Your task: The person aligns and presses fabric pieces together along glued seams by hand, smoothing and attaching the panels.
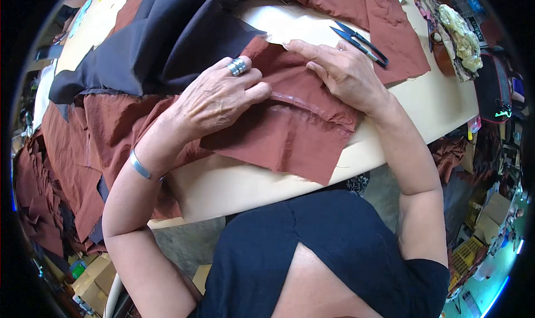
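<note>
Reddish-brown cloth (290,134) lies in folds across the table's near edge, with a pale, shiny line along one seam or fold. My left hand (225,98), with a wide silver ring, has its fingers curled onto this cloth left of that line. On the cloth's upper right part rests my right hand (348,75), its index finger stretched left toward the cloth's upper corner and its thumb apart below. The remaining right fingers are partly hidden. Just beyond the right hand are black-handled thread snips (361,45), on the table and brown fabric.
Dark navy cloth (167,45) is heaped at the left on the pale table (223,190). More brown fabric (390,45) lies at the back right, near a crumpled cream bundle (460,36). Brown scraps (42,190) hang or pile at the left; cardboard boxes (97,284) stand below.
</note>
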